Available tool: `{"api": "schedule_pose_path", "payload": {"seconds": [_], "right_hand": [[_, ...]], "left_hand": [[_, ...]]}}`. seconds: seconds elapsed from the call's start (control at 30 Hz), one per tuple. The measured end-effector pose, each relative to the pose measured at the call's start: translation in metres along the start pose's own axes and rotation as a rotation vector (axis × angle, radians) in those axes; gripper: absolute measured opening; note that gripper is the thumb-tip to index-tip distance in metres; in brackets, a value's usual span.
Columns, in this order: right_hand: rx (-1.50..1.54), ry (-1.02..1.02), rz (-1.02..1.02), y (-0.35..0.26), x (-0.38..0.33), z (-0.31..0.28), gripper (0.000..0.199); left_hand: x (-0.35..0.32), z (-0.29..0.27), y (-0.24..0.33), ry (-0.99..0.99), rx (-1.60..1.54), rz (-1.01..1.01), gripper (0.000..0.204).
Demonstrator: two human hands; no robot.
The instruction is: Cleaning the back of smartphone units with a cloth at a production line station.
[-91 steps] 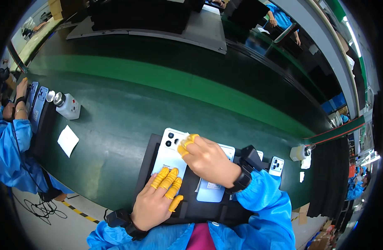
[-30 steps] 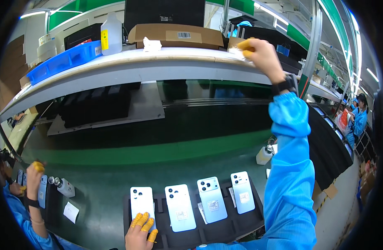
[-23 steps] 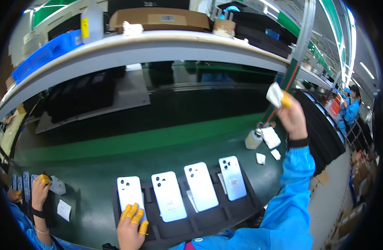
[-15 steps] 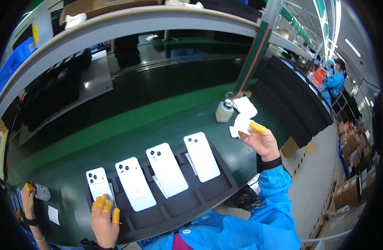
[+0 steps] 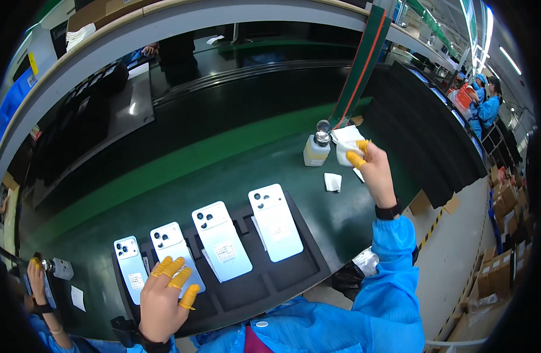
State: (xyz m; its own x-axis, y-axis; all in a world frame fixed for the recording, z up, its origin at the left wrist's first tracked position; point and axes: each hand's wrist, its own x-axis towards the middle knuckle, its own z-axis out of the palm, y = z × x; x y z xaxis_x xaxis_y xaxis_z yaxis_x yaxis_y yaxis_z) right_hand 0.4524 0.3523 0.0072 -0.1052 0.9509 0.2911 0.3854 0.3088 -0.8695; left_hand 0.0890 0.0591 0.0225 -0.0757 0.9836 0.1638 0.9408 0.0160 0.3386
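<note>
Several light-blue smartphones, backs up with white labels, lie in a row on a black foam tray (image 5: 264, 280). My left hand (image 5: 167, 294), in yellow finger cots, rests its outstretched fingers on the second phone from the left (image 5: 191, 277) and covers part of it. The leftmost phone (image 5: 129, 265) is beside that hand. Farther right are the third phone (image 5: 223, 247) and the rightmost phone (image 5: 276, 220). My right hand (image 5: 376, 170), also with yellow finger cots, pinches a white cloth (image 5: 346, 154) between thumb and finger, beside a dispenser bottle (image 5: 316, 150) with a metal top.
A small folded white cloth (image 5: 333, 182) lies on the green bench. A green post (image 5: 360, 70) rises behind the bottle. Black foam sheets (image 5: 423, 129) are stacked at right. Another person's hand (image 5: 36, 276) is at far left by a second bottle (image 5: 62, 269).
My left hand has shifted right, from the leftmost phone to the second. My right hand has reached farther away, toward the cloths by the bottle. The head view has shifted slightly.
</note>
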Motion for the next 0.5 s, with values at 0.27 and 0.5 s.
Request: {"api": "schedule_pose_path", "payload": {"seconds": [0.27,0.5], "right_hand": [[-0.703,-0.002,-0.841,0.016,0.059,0.034,0.021],[-0.856,-0.054,-0.626,0.003,0.041,0.036,0.016]], "left_hand": [[0.049,0.020,0.032,-0.029,0.035,0.292,0.035],[0.070,0.086,0.043,-0.142,-0.152,0.503,0.048]]}}
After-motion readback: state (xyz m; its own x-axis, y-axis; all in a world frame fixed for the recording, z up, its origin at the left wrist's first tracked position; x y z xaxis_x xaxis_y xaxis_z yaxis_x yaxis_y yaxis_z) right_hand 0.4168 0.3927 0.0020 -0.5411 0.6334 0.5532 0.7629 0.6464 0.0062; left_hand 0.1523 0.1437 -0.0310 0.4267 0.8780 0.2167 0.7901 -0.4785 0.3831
